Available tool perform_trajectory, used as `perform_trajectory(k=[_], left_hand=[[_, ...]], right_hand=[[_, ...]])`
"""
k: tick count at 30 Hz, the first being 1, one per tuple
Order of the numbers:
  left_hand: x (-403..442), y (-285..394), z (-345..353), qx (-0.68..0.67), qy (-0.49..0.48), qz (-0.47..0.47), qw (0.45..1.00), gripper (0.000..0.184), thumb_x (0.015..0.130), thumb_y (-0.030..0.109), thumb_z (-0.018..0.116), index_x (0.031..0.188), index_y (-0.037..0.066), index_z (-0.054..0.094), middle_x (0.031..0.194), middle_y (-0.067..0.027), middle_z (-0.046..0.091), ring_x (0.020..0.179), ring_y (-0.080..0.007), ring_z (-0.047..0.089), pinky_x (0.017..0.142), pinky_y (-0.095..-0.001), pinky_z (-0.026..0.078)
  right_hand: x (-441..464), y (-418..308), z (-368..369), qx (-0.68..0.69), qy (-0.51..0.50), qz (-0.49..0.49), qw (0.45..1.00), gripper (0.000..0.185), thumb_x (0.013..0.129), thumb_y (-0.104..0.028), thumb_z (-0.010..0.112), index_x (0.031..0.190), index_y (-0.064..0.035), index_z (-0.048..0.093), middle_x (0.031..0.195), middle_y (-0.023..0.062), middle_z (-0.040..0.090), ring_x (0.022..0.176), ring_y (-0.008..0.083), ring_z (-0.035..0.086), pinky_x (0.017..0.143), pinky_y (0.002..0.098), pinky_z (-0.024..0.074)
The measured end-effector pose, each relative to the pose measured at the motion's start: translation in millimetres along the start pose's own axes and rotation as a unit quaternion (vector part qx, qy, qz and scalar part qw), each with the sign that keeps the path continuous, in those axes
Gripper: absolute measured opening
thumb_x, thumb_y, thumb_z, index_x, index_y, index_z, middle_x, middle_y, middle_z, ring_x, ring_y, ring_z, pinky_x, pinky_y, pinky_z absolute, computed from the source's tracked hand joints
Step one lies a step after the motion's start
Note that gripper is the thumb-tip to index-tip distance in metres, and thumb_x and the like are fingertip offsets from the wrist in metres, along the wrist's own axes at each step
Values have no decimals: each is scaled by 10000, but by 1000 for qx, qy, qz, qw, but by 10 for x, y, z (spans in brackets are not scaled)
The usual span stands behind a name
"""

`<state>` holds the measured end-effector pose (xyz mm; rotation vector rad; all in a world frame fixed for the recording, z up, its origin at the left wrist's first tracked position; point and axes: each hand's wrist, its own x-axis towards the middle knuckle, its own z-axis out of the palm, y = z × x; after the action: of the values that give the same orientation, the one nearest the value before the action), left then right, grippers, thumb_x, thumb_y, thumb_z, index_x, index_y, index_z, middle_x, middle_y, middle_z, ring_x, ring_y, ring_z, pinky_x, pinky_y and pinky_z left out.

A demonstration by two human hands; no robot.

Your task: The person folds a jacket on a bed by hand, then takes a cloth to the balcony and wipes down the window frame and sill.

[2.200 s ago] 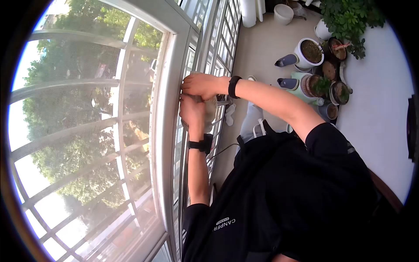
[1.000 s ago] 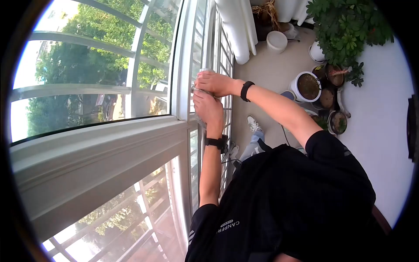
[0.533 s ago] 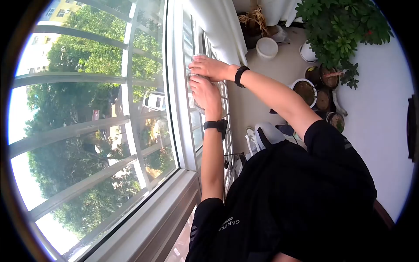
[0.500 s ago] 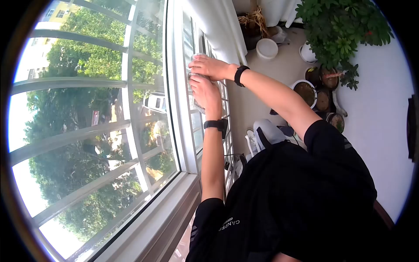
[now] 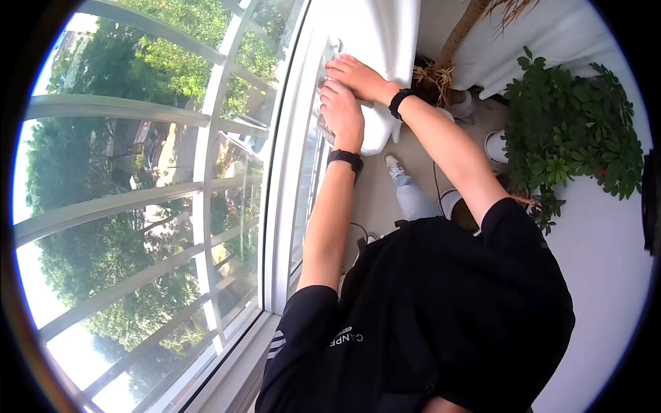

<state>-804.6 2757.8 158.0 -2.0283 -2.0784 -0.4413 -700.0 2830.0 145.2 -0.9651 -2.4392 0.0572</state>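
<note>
My left hand has its fingers bent over a crumpled greyish cloth at the window's edge, and a black watch band circles that wrist. Just above and touching it, my right hand also has its fingers closed on the cloth, which is mostly hidden beneath both hands. A dark band is on the right wrist too. Both hands are against the narrow strip beside the white window frame.
A white curtain hangs just right of the hands. Bars and trees lie beyond the glass. Leafy plants, a dry-leaved trunk and pots stand at the right. A shoe is on the floor.
Both hands have moved up along the window with the cloth, nearer the curtain. The view has shifted: the large window pane, the curtain and the plants now sit differently in the picture.
</note>
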Motion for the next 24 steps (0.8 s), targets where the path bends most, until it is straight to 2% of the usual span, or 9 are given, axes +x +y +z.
perform_trajectory(k=[1,4,6,13,16,18,20,22,24], left_hand=[[120,64,-6,8,-14,-16,1000,429,796,122,686,1091,-56,430,1031,-188,575,938,-286,650,722,-365,563],[389,182,-15,-61,-75,-30,995,481,769,133,716,1099,-53,419,1038,-197,579,946,-305,649,739,-378,562],[501,232,13,-99,-90,-50,990,533,740,139,740,1120,-38,410,1046,-210,580,951,-339,644,754,-408,561],[347,96,25,-141,-79,-54,985,656,728,106,721,1266,-39,375,1034,-243,588,926,-386,628,745,-464,529],[95,-18,-94,-158,-85,-67,981,653,722,92,717,1272,-37,390,1004,-243,599,923,-390,627,755,-461,531],[-120,-179,-27,-147,-96,-80,981,771,674,137,767,1319,-41,384,998,-248,612,914,-389,641,752,-457,538],[-334,-364,-115,-152,-114,-93,977,719,662,145,766,1261,-37,413,972,-248,631,880,-392,659,733,-462,544],[-584,-476,-339,-173,-127,-103,971,622,662,144,751,1179,-31,453,907,-250,647,840,-398,666,724,-466,545],[-853,-671,-532,-198,-140,-113,964,533,660,155,738,1095,-23,486,845,-252,655,807,-401,668,718,-469,543]], right_hand=[[62,114,-7,0,-3,-19,1000,321,828,-136,605,1146,-96,605,1327,98,516,1273,286,457,1154,426,283],[206,465,-10,43,-6,-19,999,318,786,-72,613,1102,-52,578,1298,141,523,1265,302,454,1145,448,277],[264,598,-123,37,-26,-29,999,373,742,-18,628,1109,-52,571,1285,131,525,1258,304,458,1149,446,277],[258,472,-128,-57,-37,-26,997,438,745,-2,598,1180,-45,566,1258,116,546,1247,280,467,1153,427,257],[222,328,-171,-76,-61,-15,995,428,717,24,577,1137,-54,557,1211,110,553,1247,269,461,1156,447,236],[204,170,-127,-91,-64,-28,993,461,678,16,602,1129,-61,545,1164,101,556,1228,270,466,1153,475,235],[220,-52,-128,-116,-116,-61,985,532,622,-12,651,1140,-67,541,1122,88,554,1191,276,480,1149,507,238],[162,-237,-164,-99,-156,-69,980,511,620,-29,654,1121,-60,559,1121,95,565,1189,285,492,1149,524,240],[141,-517,-166,-104,-180,-120,971,452,606,-46,655,1052,-48,580,1058,109,590,1116,290,541,1087,498,329]])
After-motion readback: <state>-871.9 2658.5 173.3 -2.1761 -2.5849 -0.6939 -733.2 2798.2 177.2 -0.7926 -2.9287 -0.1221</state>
